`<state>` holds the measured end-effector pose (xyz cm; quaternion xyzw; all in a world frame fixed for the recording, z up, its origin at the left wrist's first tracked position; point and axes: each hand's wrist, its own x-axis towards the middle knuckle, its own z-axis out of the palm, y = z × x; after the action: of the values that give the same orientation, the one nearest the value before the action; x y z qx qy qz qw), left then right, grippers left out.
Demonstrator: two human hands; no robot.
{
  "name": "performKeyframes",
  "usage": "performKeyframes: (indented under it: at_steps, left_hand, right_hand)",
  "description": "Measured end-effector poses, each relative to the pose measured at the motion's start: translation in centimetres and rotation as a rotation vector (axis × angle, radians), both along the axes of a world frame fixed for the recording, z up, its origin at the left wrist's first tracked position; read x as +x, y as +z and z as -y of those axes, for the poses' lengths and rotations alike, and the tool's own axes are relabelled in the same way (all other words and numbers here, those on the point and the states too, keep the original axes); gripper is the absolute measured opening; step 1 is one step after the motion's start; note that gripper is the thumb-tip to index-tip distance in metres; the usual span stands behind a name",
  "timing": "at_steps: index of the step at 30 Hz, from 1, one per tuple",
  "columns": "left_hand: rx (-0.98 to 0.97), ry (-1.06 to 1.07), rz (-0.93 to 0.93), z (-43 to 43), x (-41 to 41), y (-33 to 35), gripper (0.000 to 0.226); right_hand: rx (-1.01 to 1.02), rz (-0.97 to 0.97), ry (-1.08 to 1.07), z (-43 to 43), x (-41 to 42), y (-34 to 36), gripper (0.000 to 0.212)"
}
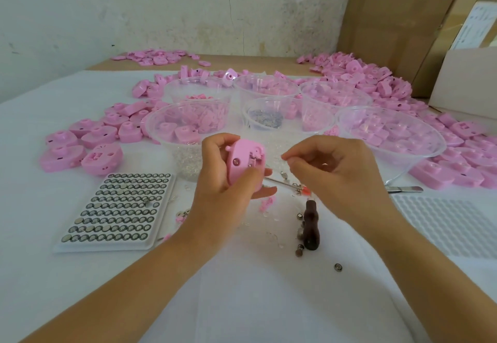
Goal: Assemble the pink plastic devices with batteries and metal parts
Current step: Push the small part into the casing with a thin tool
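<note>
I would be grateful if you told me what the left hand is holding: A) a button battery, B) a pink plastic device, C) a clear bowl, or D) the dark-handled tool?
B: the left hand has its fingers curled round a pink plastic device, while the dark-handled tool lies untouched on the table.

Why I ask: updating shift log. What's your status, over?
Left grip holds pink device. Right grip pinched beside it, contents unclear. Metal tool on table below, nothing between.
</note>
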<state>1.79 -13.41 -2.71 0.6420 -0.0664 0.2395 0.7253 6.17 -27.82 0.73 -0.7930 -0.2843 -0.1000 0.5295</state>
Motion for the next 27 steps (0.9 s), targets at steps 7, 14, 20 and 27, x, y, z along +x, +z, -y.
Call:
performKeyframes:
  at_steps: [7,14,20,27]
  left_hand:
    - [-0.003,0.100,0.010,-0.3,0.2,0.1,0.019]
    - [-0.051,0.036,-0.049,-0.1,0.1,0.3,0.019]
    - [-0.137,-0.031,-0.086,-0.4,0.3,0.2,0.028]
    - [-0.012,-0.079,-0.054,0.0,0.0,0.1,0.047]
  right_hand:
    - [-0.705,-0.090,0.051,1.5,1.8,-0.2,0.012]
    - [-0.787,-0.063,0.051,1.8,1.7,-0.3,0.007]
    - [-0.835,-0.016,-0.016,1.5,1.3,-0.7,0.008]
    - [-0.911,0.015,-0.108,0.7,0.5,-0.7,0.007]
